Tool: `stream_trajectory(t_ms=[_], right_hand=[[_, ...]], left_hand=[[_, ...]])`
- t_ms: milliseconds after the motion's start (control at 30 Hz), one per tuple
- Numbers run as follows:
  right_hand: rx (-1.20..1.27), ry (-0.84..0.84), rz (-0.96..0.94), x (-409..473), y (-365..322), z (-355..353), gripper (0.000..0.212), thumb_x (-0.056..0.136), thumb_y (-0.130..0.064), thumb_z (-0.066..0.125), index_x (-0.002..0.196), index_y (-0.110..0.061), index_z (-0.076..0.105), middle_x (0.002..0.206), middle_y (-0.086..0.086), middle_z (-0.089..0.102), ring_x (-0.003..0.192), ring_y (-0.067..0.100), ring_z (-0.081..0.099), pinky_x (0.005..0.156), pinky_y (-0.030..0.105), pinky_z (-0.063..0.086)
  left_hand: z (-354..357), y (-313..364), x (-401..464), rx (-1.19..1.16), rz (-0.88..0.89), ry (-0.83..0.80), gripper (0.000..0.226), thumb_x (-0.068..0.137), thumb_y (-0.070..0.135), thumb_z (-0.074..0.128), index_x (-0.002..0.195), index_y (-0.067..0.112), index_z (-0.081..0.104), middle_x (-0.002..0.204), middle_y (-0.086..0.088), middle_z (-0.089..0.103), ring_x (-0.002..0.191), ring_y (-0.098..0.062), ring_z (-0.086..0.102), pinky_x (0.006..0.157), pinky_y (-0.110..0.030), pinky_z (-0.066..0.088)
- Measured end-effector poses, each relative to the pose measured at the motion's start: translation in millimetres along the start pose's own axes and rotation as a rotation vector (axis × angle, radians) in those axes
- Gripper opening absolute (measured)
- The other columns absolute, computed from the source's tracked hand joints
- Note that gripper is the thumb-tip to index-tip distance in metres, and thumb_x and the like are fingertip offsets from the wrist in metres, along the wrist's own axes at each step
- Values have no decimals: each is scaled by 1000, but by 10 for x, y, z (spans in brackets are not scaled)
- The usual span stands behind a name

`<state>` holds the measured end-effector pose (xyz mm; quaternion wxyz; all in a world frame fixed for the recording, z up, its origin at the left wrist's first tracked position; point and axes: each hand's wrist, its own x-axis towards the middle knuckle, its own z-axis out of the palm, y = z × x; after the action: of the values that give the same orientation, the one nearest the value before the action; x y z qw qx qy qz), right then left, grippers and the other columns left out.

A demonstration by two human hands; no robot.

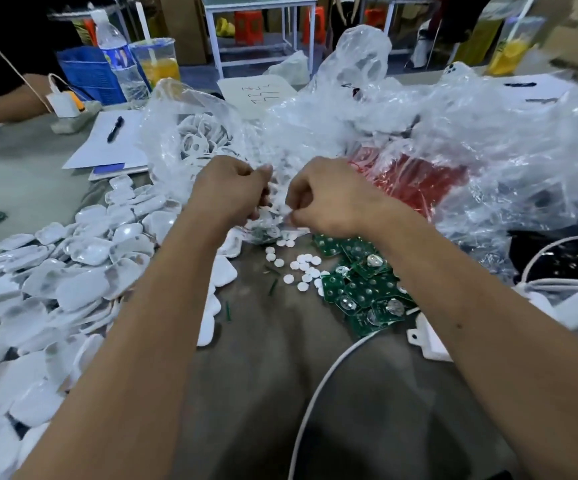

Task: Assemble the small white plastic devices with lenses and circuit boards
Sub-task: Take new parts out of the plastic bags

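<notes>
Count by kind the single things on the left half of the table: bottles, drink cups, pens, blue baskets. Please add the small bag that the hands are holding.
Bottle: 1
Drink cup: 1
Pen: 1
Blue basket: 1
Small clear bag, pinched by the left hand and the right hand: 1
Total: 5
</notes>
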<state>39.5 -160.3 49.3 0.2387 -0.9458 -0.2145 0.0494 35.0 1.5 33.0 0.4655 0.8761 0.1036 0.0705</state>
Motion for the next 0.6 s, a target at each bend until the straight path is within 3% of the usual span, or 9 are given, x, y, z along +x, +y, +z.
stream_trajectory(t_ms=[67,100,200,267,300,367,433,533,600], right_hand=[[169,224,16,-91,35,-112,8,88,-19,82,88,-13,76,77,0,72,68,10,67,60,18,51],[220,302,17,-139,39,-175,7,88,-14,78,85,-9,76,74,4,72,65,13,68,57,21,53],[199,374,35,-301,102,-410,8,82,0,65,84,4,72,75,19,70,73,31,71,62,39,59],[153,304,53,-434,215,-649,7,82,1,68,83,5,73,75,24,71,73,36,73,65,49,62],[139,254,60,-512,279,-781,5,84,-2,73,81,2,75,72,21,73,68,33,75,63,49,64],[65,175,112,-672,467,-1082,14,87,-16,83,78,-7,77,65,10,75,59,22,76,56,39,64],[-141,78,237,-763,715,-1352,19,90,-24,82,75,-11,78,62,2,75,56,17,75,52,32,61],[-365,-262,527,-783,1086,-1427,10,92,-10,78,86,-2,80,73,12,78,68,25,79,69,43,67],[-473,-473,661,-798,1275,-1309,15,94,-10,74,105,0,77,87,16,79,83,29,79,84,47,65]], left_hand=[[151,191,-102,-19,86,79,57,102,52,50,95,-1,70,88,-19,74,76,-35,71,72,-47,61],[251,304,-163,-94,113,23,59,102,58,46,99,4,71,88,-15,74,80,-34,73,77,-51,62],[550,656,-336,-477,85,-214,50,107,53,40,101,13,70,77,-7,75,67,-24,74,62,-39,63],[718,813,-386,-579,84,-226,44,111,41,38,90,14,65,61,-3,66,49,-17,63,50,-30,52],[790,865,-382,-507,114,-191,42,112,36,37,88,14,63,64,-4,66,50,-18,62,50,-31,50],[900,950,-365,-74,254,-22,33,111,26,37,98,12,64,84,-10,71,71,-28,68,61,-40,51],[994,998,-396,339,401,266,22,104,8,42,111,10,63,95,-10,66,76,-34,59,58,-38,38],[1080,1169,-604,307,573,489,22,97,1,46,108,11,62,100,-10,59,56,-22,34,48,-27,13],[1126,1216,-655,160,669,566,21,99,4,45,103,9,64,108,-12,59,56,-21,35,47,-23,14]])
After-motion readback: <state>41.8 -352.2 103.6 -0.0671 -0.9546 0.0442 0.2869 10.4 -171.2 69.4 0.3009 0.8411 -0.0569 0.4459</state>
